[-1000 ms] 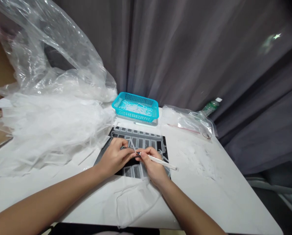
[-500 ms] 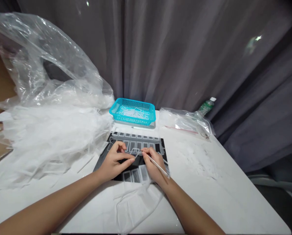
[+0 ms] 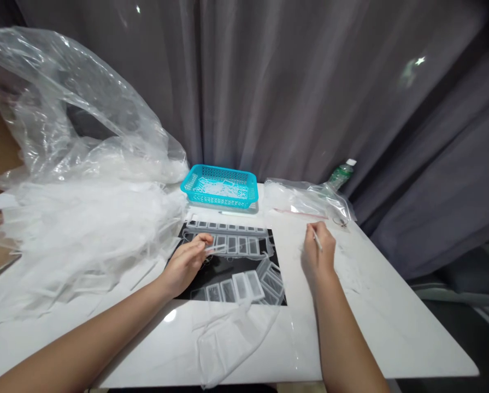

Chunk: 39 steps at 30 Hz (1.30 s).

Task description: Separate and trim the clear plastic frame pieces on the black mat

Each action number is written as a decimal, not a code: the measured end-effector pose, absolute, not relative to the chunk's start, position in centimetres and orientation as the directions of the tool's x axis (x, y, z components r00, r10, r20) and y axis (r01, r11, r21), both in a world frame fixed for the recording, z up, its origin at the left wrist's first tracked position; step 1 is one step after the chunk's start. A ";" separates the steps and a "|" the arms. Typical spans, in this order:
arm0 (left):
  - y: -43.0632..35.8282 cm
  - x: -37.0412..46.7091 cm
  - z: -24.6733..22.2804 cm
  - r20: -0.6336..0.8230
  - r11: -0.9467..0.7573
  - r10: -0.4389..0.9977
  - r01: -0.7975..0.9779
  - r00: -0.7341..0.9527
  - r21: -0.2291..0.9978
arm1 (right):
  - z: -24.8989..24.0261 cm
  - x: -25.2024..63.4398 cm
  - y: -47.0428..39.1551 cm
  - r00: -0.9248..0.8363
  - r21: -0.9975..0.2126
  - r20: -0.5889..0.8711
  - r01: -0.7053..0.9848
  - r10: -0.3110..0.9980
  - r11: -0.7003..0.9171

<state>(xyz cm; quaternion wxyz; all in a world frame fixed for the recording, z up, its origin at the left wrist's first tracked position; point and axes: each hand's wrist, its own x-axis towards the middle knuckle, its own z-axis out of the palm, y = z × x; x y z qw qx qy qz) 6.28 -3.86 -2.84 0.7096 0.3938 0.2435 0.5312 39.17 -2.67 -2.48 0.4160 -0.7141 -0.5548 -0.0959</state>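
My left hand is closed on a small translucent piece above the left side of a black mat. My right hand is off the mat's right side, closed around a thin white stick. Rows of translucent rectangular pieces lie on the far part of the mat. More such pieces overlap near its front edge. A clear, strip-like sheet lies on the white table in front of the mat.
A blue basket with white bits stands behind the mat. At left is a large pile of white translucent material under a plastic bag. Back right are a clear bag and a green bottle.
My hands have moved apart. The right one went right, off the mat, with the stick; the left moved slightly left with the small piece. The view shifted a little.
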 end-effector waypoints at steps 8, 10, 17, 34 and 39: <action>-3.3 5.5 -1.4 -0.067 0.360 0.927 -0.828 0.368 0.430 | -3.4 42.1 -2.6 0.385 -0.423 0.590 0.896 0.710 -0.135; -2.7 4.8 -0.6 0.006 0.315 0.938 -0.863 0.346 0.395 | -3.6 42.4 -2.7 0.416 -0.438 0.570 0.883 0.708 -0.167; -0.7 3.8 -0.6 0.081 0.058 0.980 -0.653 0.181 0.755 | -3.3 42.4 -2.7 0.497 -0.523 0.529 0.829 0.688 -0.197; -2.1 5.5 -2.0 -0.081 0.165 0.974 -0.417 0.211 0.894 | -0.3 40.7 -2.1 0.715 -0.926 0.177 -0.111 0.676 0.360; -3.2 6.1 -2.2 -0.179 0.478 0.856 -0.611 0.484 0.630 | -0.7 32.5 -4.0 -0.133 -0.888 -0.034 -0.451 0.991 -0.091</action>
